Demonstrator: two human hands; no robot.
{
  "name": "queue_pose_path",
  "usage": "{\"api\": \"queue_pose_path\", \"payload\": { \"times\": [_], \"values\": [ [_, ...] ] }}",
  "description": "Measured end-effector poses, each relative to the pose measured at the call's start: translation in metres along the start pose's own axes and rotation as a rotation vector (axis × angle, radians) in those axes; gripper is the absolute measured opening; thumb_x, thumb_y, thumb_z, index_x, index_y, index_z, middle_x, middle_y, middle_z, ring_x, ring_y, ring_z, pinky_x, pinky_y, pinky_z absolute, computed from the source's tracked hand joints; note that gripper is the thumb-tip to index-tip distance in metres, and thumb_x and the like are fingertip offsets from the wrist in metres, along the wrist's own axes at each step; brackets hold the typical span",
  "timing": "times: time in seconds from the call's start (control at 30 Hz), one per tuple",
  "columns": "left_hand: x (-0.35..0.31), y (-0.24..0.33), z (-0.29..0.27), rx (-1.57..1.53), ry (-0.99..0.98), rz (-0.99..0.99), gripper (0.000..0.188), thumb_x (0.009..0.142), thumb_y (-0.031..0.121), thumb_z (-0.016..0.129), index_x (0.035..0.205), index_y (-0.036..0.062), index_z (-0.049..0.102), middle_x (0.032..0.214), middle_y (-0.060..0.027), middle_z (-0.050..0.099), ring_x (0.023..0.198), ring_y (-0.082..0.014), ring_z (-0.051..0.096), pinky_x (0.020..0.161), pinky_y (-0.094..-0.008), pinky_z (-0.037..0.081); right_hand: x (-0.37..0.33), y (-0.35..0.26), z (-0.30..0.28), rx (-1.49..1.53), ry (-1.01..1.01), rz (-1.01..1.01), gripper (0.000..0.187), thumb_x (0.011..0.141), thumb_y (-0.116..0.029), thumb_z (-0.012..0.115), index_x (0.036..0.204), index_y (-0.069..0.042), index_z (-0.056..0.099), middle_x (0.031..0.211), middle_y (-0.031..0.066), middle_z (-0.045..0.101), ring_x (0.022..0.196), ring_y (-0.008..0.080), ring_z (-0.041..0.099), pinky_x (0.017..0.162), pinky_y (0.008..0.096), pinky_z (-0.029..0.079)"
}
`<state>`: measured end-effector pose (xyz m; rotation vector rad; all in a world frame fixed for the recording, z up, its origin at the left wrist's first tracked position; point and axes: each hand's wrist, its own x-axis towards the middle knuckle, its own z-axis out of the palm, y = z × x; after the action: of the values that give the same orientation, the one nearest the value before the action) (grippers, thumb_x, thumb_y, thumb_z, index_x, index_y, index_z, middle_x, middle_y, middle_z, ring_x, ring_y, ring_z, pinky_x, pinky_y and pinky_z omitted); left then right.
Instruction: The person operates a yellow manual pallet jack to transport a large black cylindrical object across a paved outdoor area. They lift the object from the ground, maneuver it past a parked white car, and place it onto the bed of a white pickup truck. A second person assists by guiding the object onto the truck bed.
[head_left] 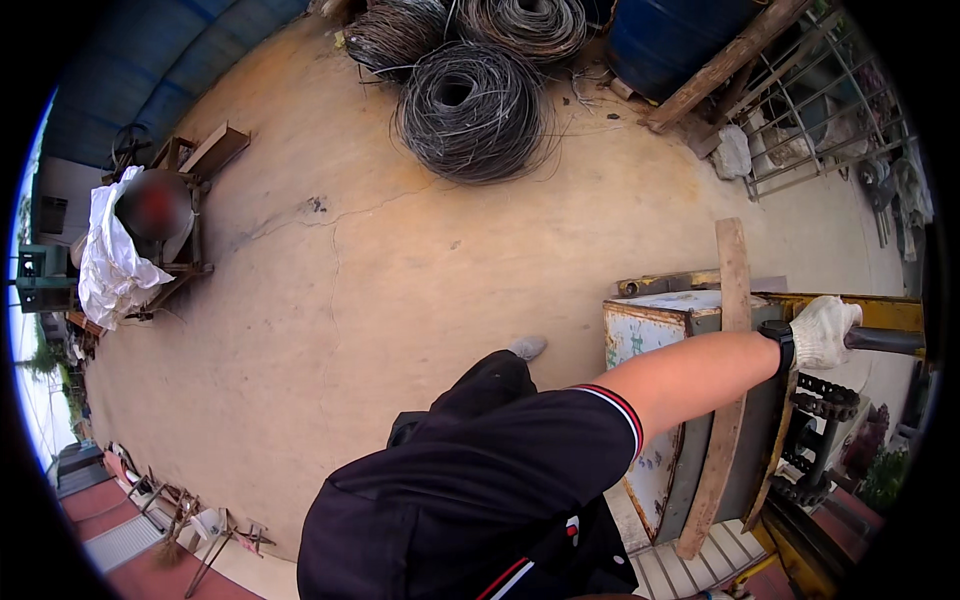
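My left hand (824,333), in a white knit work glove with a dark watch at the wrist, reaches far to the right. Its fingers are wrapped round the end of a dark bar-shaped handle (884,342) beside a yellow metal frame (893,309). Below the forearm lies a long wooden plank (734,265), set across a rusty, paint-worn metal box (648,333). Dark chains (826,398) hang on the machine close to the gloved hand. My right hand is out of view.
Coils of dark wire (470,115) lie on the concrete floor (380,260) at the far side. A blue drum (672,45), a leaning timber (728,66) and a metal grid (815,110) stand far right. At left, white sheeting (118,250) hangs over a stand.
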<state>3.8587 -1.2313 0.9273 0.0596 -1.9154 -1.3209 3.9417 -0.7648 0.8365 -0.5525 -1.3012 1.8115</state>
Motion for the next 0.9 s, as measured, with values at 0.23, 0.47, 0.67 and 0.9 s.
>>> {"api": "queue_pose_path", "payload": {
  "times": [0.23,0.47,0.67,0.9],
  "values": [
    [-0.047,0.073,-0.108,-0.047,0.087,-0.027,0.021,0.068,0.011,0.072,0.086,0.0006,0.067,0.075,-0.0226,0.066,0.079,-0.0399,0.066,0.074,-0.0451,0.053,-0.063,-0.096,-0.086,0.099,-0.214,0.039,0.030,0.076,-0.014,0.072,0.104,-0.002,0.070,0.077,0.0197,0.065,0.069,0.0377,0.065,0.071,0.0513,0.055],
    [-0.105,0.106,-0.194,0.008,0.141,0.006,0.016,0.067,0.011,0.071,0.080,0.0019,0.068,0.073,-0.0223,0.066,0.078,-0.0399,0.065,0.074,-0.0460,0.053,-0.140,-0.141,-0.158,0.122,-0.267,0.067,0.023,0.082,-0.022,0.069,0.097,-0.005,0.066,0.077,0.0125,0.063,0.069,0.0318,0.064,0.068,0.0462,0.052],
    [-0.157,0.139,-0.281,-0.039,0.050,-0.069,0.018,0.065,0.010,0.071,0.080,0.0015,0.068,0.074,-0.0217,0.067,0.076,-0.0387,0.066,0.073,-0.0437,0.054,-0.223,-0.179,-0.216,0.143,-0.270,0.044,0.014,0.084,-0.022,0.065,0.075,-0.011,0.064,0.064,0.0075,0.058,0.057,0.0232,0.059,0.058,0.0374,0.048],
    [-0.211,0.160,-0.361,0.008,0.041,-0.027,0.020,0.067,0.011,0.070,0.082,-0.0006,0.068,0.081,-0.0239,0.067,0.083,-0.0389,0.067,0.076,-0.0435,0.055,-0.345,-0.230,-0.266,0.052,-0.202,-0.024,0.017,0.084,-0.022,0.067,0.075,-0.009,0.063,0.065,0.0073,0.057,0.056,0.0237,0.058,0.055,0.0382,0.049]
  ]
}}
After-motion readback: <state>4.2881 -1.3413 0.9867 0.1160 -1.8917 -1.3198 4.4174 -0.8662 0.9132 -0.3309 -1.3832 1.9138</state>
